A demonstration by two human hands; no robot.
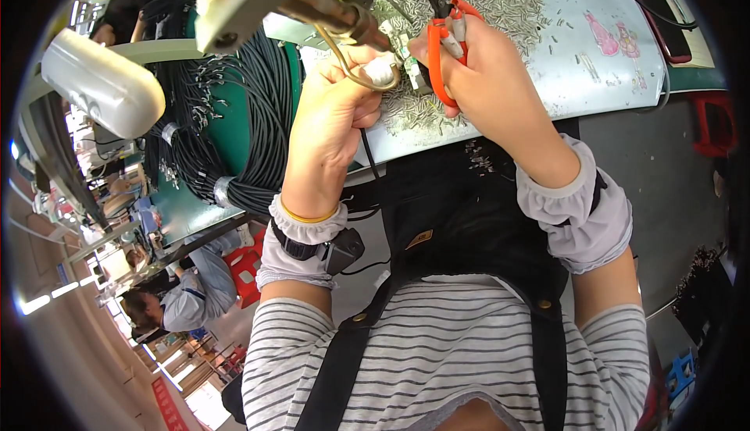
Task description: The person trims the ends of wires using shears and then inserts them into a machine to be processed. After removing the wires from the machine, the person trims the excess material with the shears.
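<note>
My left hand (332,103) is closed on a thin black cable (369,156), which hangs down past the table edge. White wrapping covers a fingertip at a small metal fixture (414,64) on the machine. A curved brass-coloured rod (344,60) passes in front of these fingers. My right hand (496,72) is closed round orange-handled scissors (436,64), their dark blades pointing away from me. Its fingertips are close to the fixture, right of my left hand. The cable's end is hidden among the fingers and machine parts.
Many small metal pieces (500,1) lie scattered over the white work surface (578,64). Coiled black cables (266,119) are bundled on the green table at left. The machine head (258,1) and a white rounded lamp-like part (101,83) overhang the left side. A person (191,298) sits farther left.
</note>
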